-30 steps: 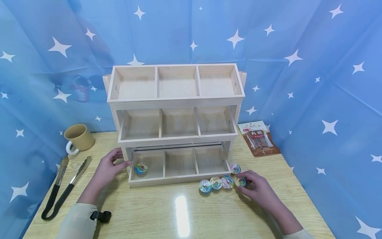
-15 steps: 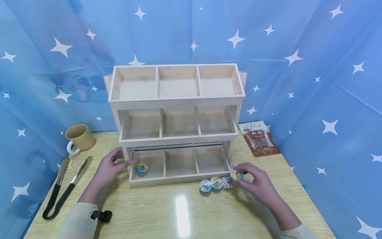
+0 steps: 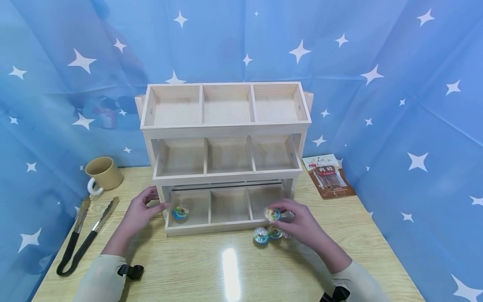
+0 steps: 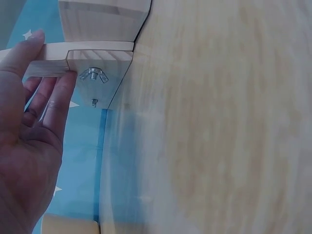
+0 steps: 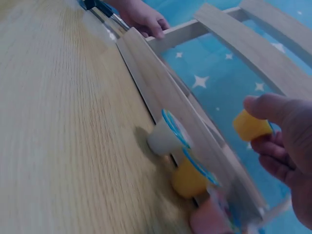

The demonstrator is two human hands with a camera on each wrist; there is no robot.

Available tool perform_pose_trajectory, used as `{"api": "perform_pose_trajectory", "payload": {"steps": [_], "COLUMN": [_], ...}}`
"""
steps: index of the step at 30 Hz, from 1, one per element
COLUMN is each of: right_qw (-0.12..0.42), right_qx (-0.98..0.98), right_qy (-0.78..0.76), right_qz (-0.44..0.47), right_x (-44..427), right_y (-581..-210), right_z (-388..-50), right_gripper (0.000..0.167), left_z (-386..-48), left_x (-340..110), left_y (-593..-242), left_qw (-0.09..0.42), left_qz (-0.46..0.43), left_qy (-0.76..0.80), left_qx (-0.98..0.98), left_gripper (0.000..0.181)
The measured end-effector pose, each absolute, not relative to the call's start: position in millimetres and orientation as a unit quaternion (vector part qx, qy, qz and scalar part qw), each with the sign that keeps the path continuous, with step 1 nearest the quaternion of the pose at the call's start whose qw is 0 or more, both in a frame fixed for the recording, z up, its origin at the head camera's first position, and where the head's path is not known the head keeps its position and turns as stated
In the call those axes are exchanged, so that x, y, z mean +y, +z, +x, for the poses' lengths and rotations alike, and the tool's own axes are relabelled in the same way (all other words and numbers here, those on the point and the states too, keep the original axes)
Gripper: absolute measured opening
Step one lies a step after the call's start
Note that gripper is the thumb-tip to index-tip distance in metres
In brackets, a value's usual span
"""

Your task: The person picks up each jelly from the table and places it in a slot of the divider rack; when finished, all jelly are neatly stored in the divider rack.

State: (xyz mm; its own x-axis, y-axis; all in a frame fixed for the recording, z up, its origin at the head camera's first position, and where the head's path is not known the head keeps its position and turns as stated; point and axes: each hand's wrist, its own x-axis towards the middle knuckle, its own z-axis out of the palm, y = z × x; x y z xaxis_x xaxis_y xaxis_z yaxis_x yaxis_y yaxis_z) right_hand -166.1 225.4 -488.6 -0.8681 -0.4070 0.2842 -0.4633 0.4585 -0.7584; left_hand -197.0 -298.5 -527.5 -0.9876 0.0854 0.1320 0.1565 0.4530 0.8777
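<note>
A three-tier wooden shelf point(image 3: 234, 228) stands in the middle of the table, each tier split into three compartments. My left hand point(image 3: 140, 213) grips its lower left side, thumb on one face and fingers on the other, as the left wrist view shows. Between right thumb and fingers I pinch a yellow jelly cup point(image 5: 251, 126), held up at the bottom tier's right compartment; the right hand point(image 3: 302, 222) hides part of that corner. Below it, a white jelly cup point(image 5: 166, 135), another yellow one point(image 5: 191, 176) and a pink one point(image 5: 212, 214) line the shelf's front. One jelly cup point(image 3: 180, 212) lies in the bottom left compartment.
At the left are a tan mug point(image 3: 105, 174) with a white handle and black-handled tongs point(image 3: 84, 241). A brown-and-white snack packet point(image 3: 329, 176) lies right of the shelf. Blue star-printed cloth point(image 3: 392, 126) closes off the back and sides.
My right hand has lifted the yellow jelly cup off the table and carried it left to the bottom tier's right compartment. My left hand keeps its grip on the shelf.
</note>
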Motion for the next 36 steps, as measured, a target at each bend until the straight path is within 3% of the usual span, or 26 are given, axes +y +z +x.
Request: {"api": "perform_pose_trajectory", "payload": {"steps": [29,36], "right_qw": [-0.062,-0.123], "right_qx": [-0.834,-0.814], "right_qy": [0.439,0.451], "right_qz": [0.329,0.343], "right_x": [109.1,78.6], "right_y": [-491.5,-485.8], "right_z": [-211.2,-221.4], "right_gripper": [0.057,0.058], "left_z": [-197.6,-198.1], "left_x": [-299.0,-300.0], "left_y": [-527.1,-528.5], "left_qw": [0.032,0.035], "left_qz": [-0.074,-0.075], "left_qy": [-0.518,-0.518], "left_qx": [-0.851,-0.851], "left_gripper": [0.054,0.053]}}
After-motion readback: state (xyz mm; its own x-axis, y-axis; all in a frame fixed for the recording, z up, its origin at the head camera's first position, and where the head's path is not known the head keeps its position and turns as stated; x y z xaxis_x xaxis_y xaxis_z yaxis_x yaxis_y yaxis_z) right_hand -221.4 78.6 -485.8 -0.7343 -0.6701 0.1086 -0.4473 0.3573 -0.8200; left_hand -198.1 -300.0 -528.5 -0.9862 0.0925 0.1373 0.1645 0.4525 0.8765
